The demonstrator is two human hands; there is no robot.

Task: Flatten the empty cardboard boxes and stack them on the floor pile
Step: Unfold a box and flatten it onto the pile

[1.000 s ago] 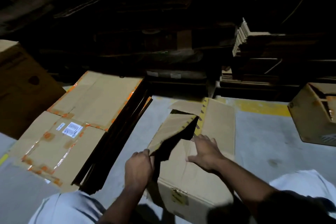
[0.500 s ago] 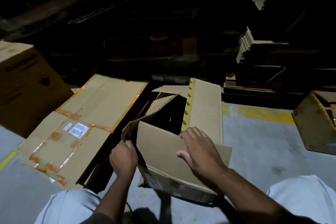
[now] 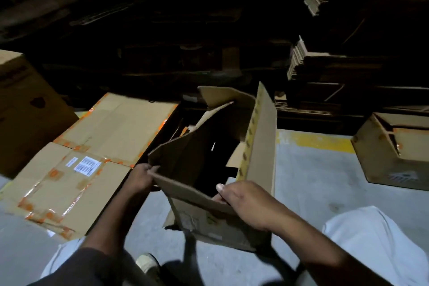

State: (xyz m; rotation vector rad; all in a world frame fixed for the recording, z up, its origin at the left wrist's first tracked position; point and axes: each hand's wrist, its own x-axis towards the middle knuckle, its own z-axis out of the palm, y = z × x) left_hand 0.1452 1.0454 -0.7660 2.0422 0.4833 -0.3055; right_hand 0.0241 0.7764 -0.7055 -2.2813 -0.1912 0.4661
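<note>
A brown cardboard box (image 3: pixel 260 146) with yellow tape along one edge stands opened up in front of me, its dark inside facing up. My left hand (image 3: pixel 141 177) grips the box's near-left corner. My right hand (image 3: pixel 243 199) holds the near wall's top edge, with the thumb over the rim. To the left on the floor lies the pile of flattened boxes (image 3: pixel 92 153), its top sheet patched with orange tape and a white label.
A closed box (image 3: pixel 25 109) stands at the far left. Another open box (image 3: pixel 394 148) sits on the grey floor at the right, beyond a yellow floor line (image 3: pixel 320 141). Stacks of flat cardboard (image 3: pixel 325 67) fill the dark back. My knees and a shoe are below.
The box went from lying nearly flat on the floor to being lifted and pulled open. My right hand moved from pressing its top face to gripping the near edge.
</note>
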